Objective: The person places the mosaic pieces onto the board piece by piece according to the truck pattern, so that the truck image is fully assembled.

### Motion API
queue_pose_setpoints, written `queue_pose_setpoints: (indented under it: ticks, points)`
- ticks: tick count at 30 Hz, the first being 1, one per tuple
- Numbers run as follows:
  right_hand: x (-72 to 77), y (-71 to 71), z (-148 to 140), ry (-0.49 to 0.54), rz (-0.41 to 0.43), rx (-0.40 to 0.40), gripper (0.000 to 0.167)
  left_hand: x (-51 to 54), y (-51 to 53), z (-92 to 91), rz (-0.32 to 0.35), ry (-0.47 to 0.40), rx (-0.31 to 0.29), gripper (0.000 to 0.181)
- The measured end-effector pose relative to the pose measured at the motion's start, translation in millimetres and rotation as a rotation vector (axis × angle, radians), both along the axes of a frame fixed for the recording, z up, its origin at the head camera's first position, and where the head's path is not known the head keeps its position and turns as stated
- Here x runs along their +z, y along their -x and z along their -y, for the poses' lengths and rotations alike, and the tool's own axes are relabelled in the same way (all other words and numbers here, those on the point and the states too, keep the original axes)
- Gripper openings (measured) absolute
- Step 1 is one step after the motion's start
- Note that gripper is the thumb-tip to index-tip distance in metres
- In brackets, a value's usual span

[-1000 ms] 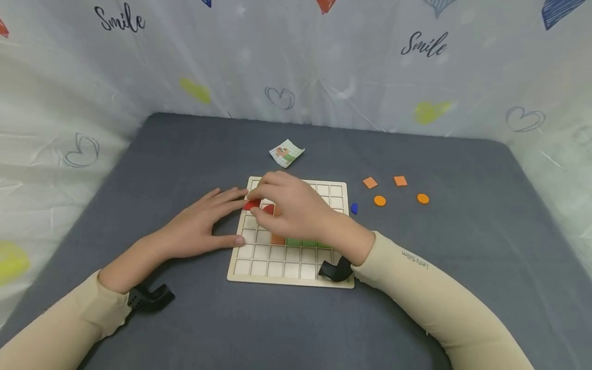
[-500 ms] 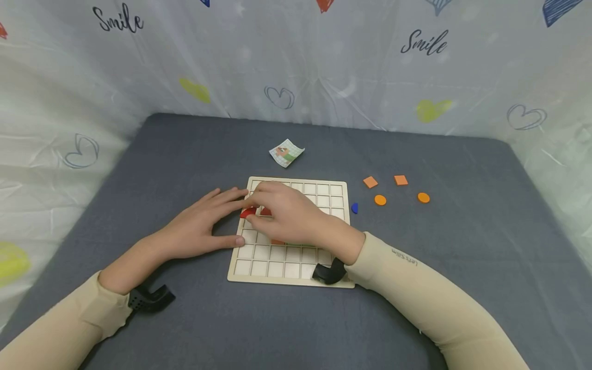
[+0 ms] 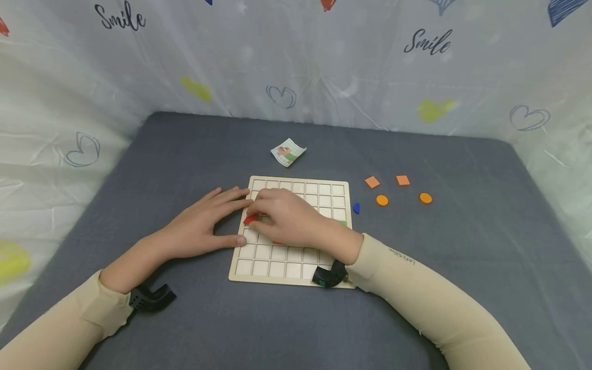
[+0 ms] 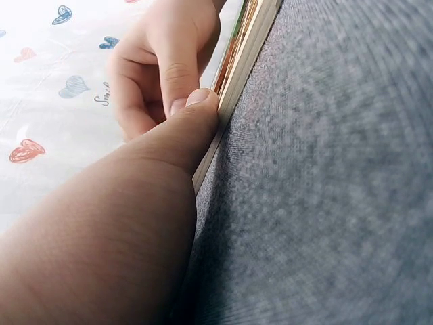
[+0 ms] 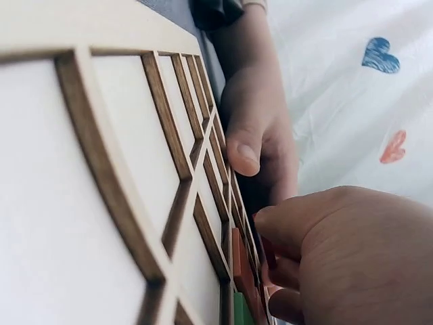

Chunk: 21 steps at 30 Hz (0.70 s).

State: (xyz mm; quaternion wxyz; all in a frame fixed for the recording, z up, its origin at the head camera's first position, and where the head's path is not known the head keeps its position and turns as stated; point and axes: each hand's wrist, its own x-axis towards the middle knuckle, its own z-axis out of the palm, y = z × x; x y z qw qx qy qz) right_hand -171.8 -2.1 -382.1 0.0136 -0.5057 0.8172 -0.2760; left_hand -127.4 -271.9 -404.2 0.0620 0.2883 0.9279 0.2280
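A wooden grid board [image 3: 277, 270] lies on the dark table. My right hand [image 3: 296, 218] is over its left part and pinches a small red piece [image 3: 251, 219] between thumb and fingers, by the left rim. The right wrist view shows that red piece [image 5: 269, 252] at the fingertips, beside an orange-brown piece [image 5: 243, 264] and a green piece [image 5: 239, 309] set in the grid. My left hand [image 3: 199, 226] lies with fingers spread, its fingertips and thumb touching the board's left edge. Most of the coloured pieces in the board are hidden under the right hand.
Beyond the board lies a small printed pattern card [image 3: 288, 152]. To the right are a blue half-round piece [image 3: 356, 208], orange squares [image 3: 372, 182] and orange discs [image 3: 382, 200]. A printed curtain [image 3: 319, 61] hangs behind the table.
The right hand has come a little nearer along the board's left side with the red piece, now covering another red piece seen earlier. The left hand has stayed in place.
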Motion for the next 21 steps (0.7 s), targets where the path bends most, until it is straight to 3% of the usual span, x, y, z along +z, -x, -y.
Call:
queue_pose_setpoints:
  ticks: [21]
  points:
    - [-7.6, 2.0, 0.3, 0.012, -0.105, 0.036, 0.013, 1.6, 1.0, -1.2, -0.014, 0.013, -0.021, 0.088]
